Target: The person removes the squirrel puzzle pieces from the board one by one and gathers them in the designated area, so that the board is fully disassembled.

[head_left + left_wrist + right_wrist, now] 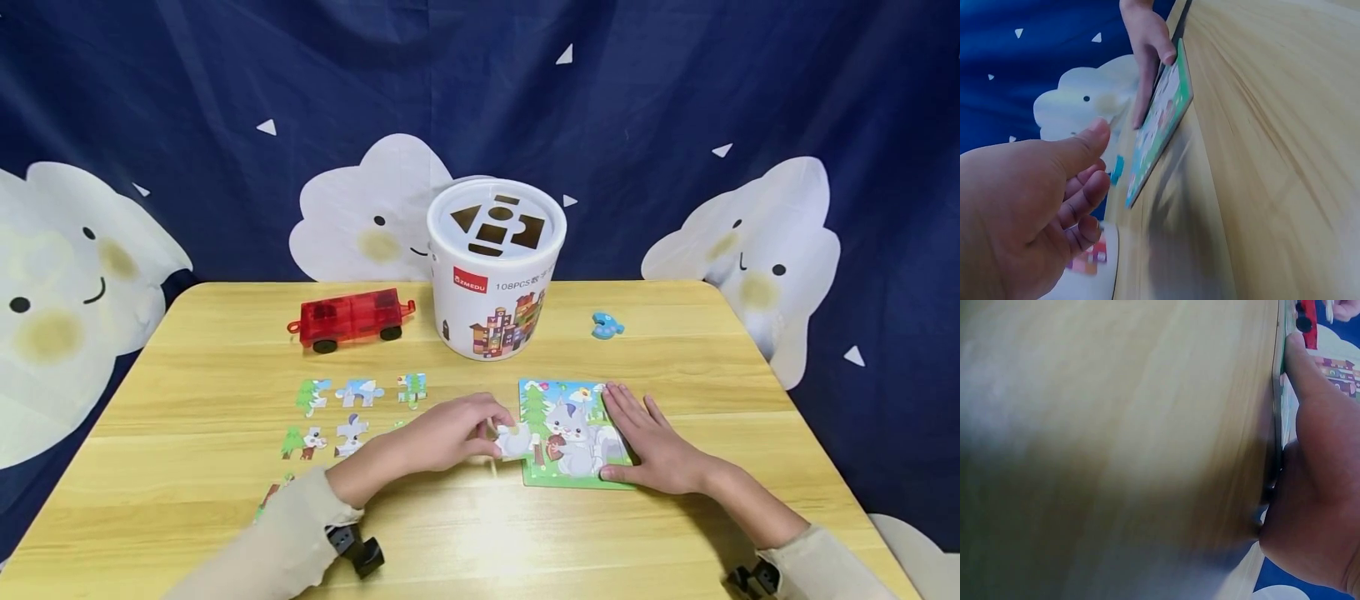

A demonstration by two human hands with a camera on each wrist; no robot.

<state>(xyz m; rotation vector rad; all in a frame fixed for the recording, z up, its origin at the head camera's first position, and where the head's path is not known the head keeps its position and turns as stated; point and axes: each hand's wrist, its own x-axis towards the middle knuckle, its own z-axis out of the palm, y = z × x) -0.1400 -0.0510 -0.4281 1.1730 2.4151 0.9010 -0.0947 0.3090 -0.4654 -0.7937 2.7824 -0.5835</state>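
Observation:
My left hand (452,432) pinches a grey-and-white jigsaw piece (514,442) between thumb and fingers, at the left edge of a squirrel puzzle board (558,481). From the head view, the piece overlaps that edge. My right hand (663,450) rests on the board's right side, fingers stretched toward its upper corner and thumb near the lower one. In the right wrist view the thumb (1297,353) lies at the board's edge; the other fingers are hidden there. The left wrist view shows the board (1169,128) edge-on beyond the left hand (1035,200).
Several loose jigsaw pieces (360,392) lie left of the board, some partly behind the left arm. Behind them stand a red toy wagon (352,318) and a white block bucket (487,292) with shaped holes in its lid. A small blue spotted piece (606,326) lies back right.

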